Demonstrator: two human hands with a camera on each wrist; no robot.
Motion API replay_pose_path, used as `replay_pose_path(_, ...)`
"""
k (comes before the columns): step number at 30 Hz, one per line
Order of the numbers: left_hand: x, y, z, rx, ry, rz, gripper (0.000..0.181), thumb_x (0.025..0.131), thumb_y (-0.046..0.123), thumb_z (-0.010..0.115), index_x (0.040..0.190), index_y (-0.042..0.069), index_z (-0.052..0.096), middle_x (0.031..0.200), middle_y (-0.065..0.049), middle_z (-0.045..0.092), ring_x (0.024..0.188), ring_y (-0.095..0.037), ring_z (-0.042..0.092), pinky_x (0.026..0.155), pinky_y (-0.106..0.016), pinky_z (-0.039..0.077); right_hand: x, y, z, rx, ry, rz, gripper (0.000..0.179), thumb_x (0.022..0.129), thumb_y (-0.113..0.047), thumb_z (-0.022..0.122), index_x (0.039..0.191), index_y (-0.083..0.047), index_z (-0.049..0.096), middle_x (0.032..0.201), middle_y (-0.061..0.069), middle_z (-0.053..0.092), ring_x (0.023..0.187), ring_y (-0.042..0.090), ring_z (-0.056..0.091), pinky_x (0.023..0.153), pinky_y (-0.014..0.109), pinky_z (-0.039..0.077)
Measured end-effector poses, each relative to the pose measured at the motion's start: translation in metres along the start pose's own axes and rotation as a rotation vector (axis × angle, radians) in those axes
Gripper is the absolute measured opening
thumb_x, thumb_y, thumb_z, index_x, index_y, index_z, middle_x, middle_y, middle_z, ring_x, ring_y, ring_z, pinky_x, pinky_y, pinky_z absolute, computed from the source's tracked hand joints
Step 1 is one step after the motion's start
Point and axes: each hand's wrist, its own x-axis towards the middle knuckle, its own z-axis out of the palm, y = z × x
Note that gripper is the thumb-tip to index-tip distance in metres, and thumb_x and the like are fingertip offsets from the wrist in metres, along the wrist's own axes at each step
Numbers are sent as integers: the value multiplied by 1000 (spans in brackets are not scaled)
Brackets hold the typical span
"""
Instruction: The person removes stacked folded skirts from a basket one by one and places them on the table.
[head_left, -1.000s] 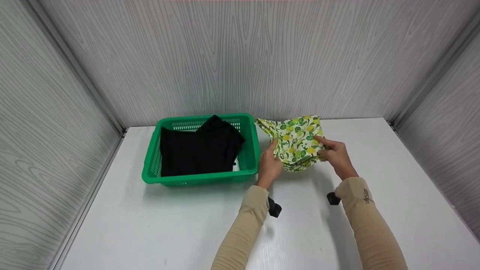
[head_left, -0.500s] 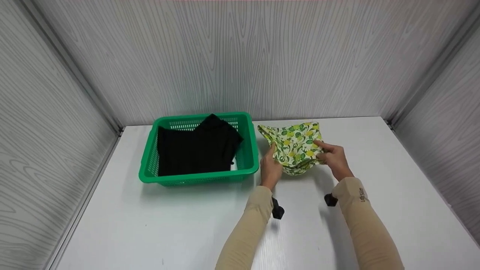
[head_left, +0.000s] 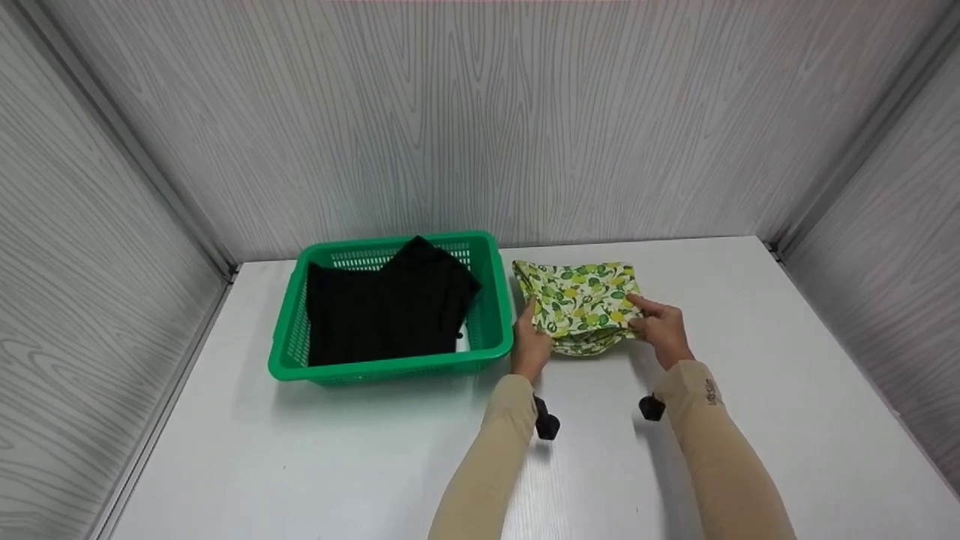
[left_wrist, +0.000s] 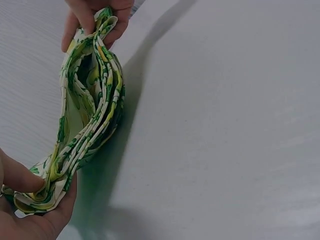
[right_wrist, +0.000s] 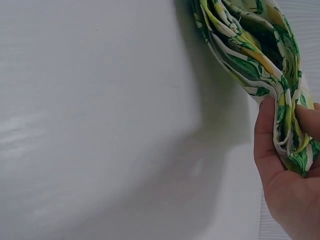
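A folded cloth (head_left: 589, 296) with a lemon-and-leaf print on white hangs between both hands, just right of the green basket. At its near left corner, my left hand (head_left: 531, 345) pinches the layers between thumb and fingers. My right hand (head_left: 662, 330) grips the near right corner in the same manner. Several stacked folds of the cloth (left_wrist: 92, 110) show edge-on in the left wrist view, bulging apart in the middle. In the right wrist view, thumb and fingers (right_wrist: 267, 135) squeeze the folded end together.
The green plastic basket (head_left: 390, 367) stands on the white table (head_left: 360, 465), left of the cloth. Inside it lies a folded black garment (head_left: 382, 307), with something small and white (head_left: 463, 339) partly visible beside it. Grey wood-grain panels (head_left: 480, 120) rise at the back and both sides.
Both hands have lowered the cloth slightly toward the table, and it lies flatter in view. The hold at both corners is kept. The basket's contents look the same.
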Motion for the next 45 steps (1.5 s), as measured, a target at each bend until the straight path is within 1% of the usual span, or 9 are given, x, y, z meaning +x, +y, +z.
replay_pose_path(8, -1, -6, -4, 24, 0, -92, 68, 89, -22, 40, 155, -5, 34, 160, -24, 31, 149, -37, 25, 112, -43, 33, 1, 14, 6, 51, 99, 43, 51, 98, 4, 55, 148, -1, 49, 155, 16, 43, 68, 3, 46, 62, 21, 40)
replay_pose_path(12, 1, -7, -3, 36, 3, -127, 59, 94, -17, 41, 152, -6, 38, 157, -25, 34, 147, -39, 28, 116, -47, 30, 3, 14, 5, 38, 144, 69, 44, 100, 0, 56, 145, 2, 53, 155, 16, 43, 89, 4, 53, 73, 20, 46)
replay_pose_path(17, 2, -11, -1, 76, 20, -157, 53, 99, -12, 44, 151, -5, 40, 155, -24, 37, 146, -39, 30, 116, -49, 30, 2, 15, 4, -21, 122, 123, 43, 103, -3, 53, 146, 2, 52, 156, 19, 41, 108, 14, 53, 87, 27, 47)
replay_pose_path(25, 0, -12, 2, 105, 41, -177, 49, 102, -8, 45, 151, -4, 41, 157, -23, 36, 147, -37, 29, 117, -48, 28, -5, 13, -1, -121, 76, 113, 45, 102, 0, 48, 146, 7, 49, 155, 25, 40, 128, 29, 48, 88, 29, 45)
replay_pose_path(30, -4, -3, 2, 335, 54, -72, 51, 96, -11, 53, 146, -4, 49, 156, -26, 34, 147, -38, 28, 116, -47, 29, -7, 4, -6, -258, 105, 81, 44, 98, -1, 49, 140, 10, 53, 144, 30, 49, 129, 38, 50, 97, 39, 47)
replay_pose_path(34, -10, 2, 1, 513, 15, 31, 47, 93, -10, 57, 140, -4, 56, 156, -31, 33, 148, -43, 25, 117, -51, 25, -10, -2, -7, -332, 147, 40, 41, 98, -2, 52, 136, 12, 56, 142, 32, 51, 129, 44, 49, 103, 49, 45)
replay_pose_path(36, -12, 5, 1, 565, -39, 97, 42, 94, -9, 57, 136, -4, 59, 151, -30, 40, 144, -44, 31, 116, -51, 28, -12, -5, -8, -349, 156, 19, 40, 98, -2, 53, 136, 12, 57, 142, 33, 50, 129, 45, 50, 102, 50, 45)
replay_pose_path(42, -14, 27, -1, 565, -310, 222, 36, 100, 0, 56, 136, 0, 62, 135, -14, 63, 124, -28, 59, 100, -38, 49, -14, -26, 1, -397, 181, -52, 40, 99, -6, 55, 135, 11, 58, 141, 30, 53, 124, 42, 56, 99, 48, 48)
replay_pose_path(45, -17, 39, -6, 605, -354, 293, 34, 102, 4, 57, 135, 4, 64, 134, -10, 65, 121, -23, 61, 96, -33, 51, -16, -36, 7, -401, 172, -88, 41, 99, -9, 57, 135, 11, 58, 141, 28, 54, 125, 41, 56, 99, 47, 48)
